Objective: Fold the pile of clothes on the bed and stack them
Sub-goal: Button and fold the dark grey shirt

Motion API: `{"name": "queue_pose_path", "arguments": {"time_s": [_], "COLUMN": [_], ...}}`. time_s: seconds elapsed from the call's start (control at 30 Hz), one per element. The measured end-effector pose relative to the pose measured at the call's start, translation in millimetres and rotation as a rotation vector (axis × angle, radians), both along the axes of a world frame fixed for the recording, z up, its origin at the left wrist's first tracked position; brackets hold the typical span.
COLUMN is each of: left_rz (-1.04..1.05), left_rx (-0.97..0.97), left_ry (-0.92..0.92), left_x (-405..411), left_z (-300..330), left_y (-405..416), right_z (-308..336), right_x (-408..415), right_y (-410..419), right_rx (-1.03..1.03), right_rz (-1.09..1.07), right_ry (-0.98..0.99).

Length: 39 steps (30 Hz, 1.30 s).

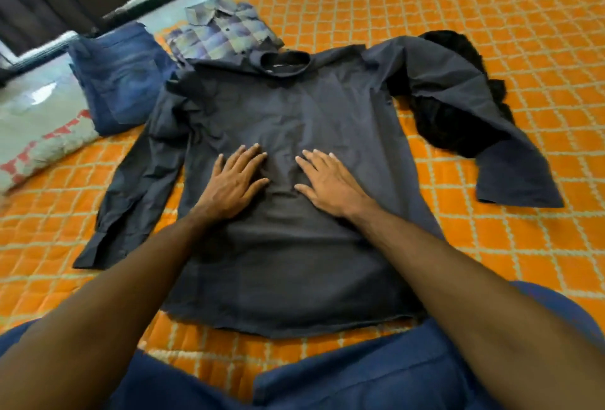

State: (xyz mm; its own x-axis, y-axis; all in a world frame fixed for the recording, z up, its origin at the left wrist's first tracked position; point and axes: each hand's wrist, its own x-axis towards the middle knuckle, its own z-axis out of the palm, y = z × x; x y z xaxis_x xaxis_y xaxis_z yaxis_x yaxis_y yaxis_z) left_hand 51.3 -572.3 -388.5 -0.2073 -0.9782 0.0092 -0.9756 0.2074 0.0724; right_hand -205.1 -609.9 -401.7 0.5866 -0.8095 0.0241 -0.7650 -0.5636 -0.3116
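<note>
Dark cotton, a long-sleeved shirt (294,134) lies spread back-up in the middle of the bed (491,10), collar away from the person and both sleeves flung out to the sides. The left hand (234,182) and the right hand (330,182) press flat on its back, side by side, fingers straight and spread; neither grip has hold of any cloth. A folded plaid shirt (219,33) sits just beyond the collar (its near edge under the dark shirt), with folded jeans (121,79) to its left. A crumpled black garment (458,108) lies partly beneath the right sleeve.
</note>
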Motion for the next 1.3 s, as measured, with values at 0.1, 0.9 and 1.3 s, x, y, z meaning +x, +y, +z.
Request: {"name": "queue_pose_path", "arguments": {"time_s": [0.1,0.9,1.3], "left_rz": [0.188,0.636,0.662], "left_rx": [-0.092,-0.367,-0.28], "left_ry": [0.034,0.126,0.048], "left_x": [51,113,126], "left_z": [-3,-22,-2], "left_y": [12,-61,-64], "right_z": [-6,-10,4], "right_x": [40,243,260], "right_y": [-17,-249,-189], "right_rx": [-0.009,0.108,-0.021], "right_rz": [0.004,-0.146,0.142], "right_ry": [-0.071,0.133,0.013]}}
